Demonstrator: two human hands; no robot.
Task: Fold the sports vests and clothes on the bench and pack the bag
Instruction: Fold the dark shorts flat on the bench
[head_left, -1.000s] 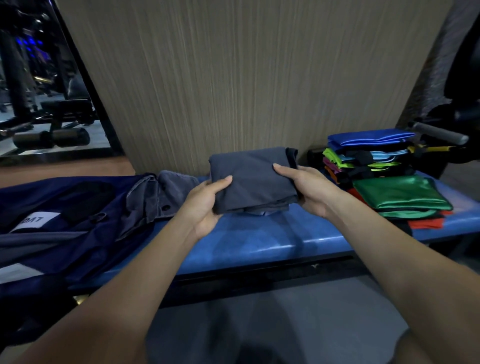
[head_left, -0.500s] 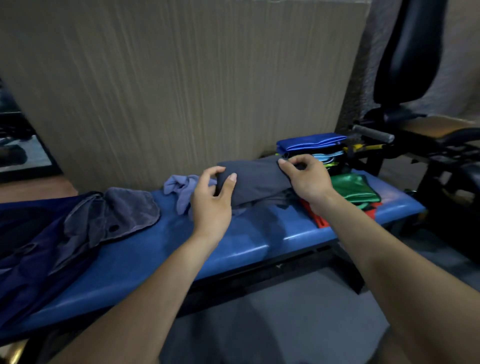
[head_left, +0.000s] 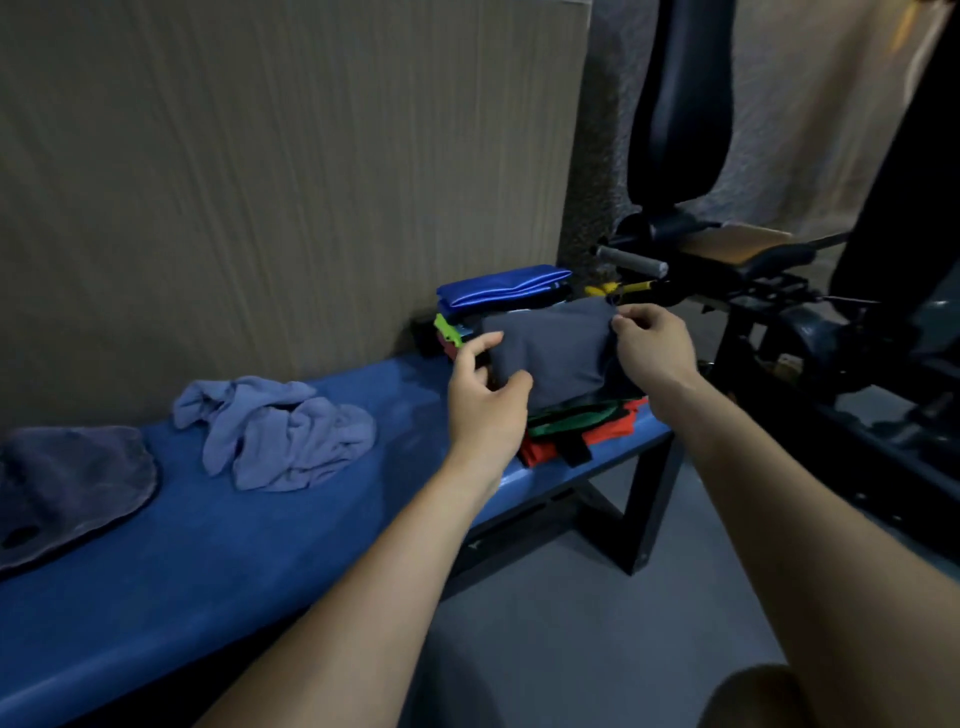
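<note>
Folded grey garment on the green and red vest stack at bench right end. Gripped at left edge by left hand, pinched at upper right corner by right hand. Crumpled lilac cloth well left.

The scene is dim and has a cold, bluish tone. The light seems to come from above and from the right, where the pale curtain is the brightest area. A soft sheen lies on the blue counter and on the folded blue satin vest. The space under the counter and the exercise machine are almost black, with few details. The wall panel looks smeared by motion blur. The wide lens bends straight lines near the edges, and both forearms look stretched.
</note>
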